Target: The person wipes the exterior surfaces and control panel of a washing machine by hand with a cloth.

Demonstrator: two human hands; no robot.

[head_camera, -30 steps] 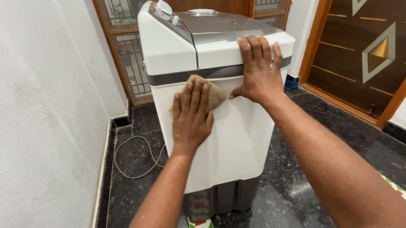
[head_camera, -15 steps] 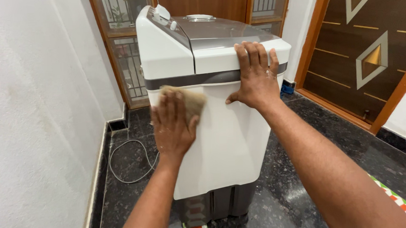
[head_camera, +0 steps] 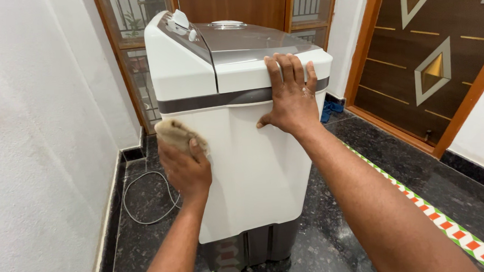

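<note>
From the head camera, the left hand (head_camera: pixel 185 166) curled shut around a soft tan cloth (head_camera: pixel 173 131) at the washing machine's (head_camera: pixel 249 168) left front edge (limp, easily bunched). The right hand (head_camera: pixel 291 97) lay flat, fingers spread, bracing the heavy, smooth-sided top.

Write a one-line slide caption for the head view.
Left hand presses a tan cloth to a white washing machine's left front edge; right hand braces its top.
</note>
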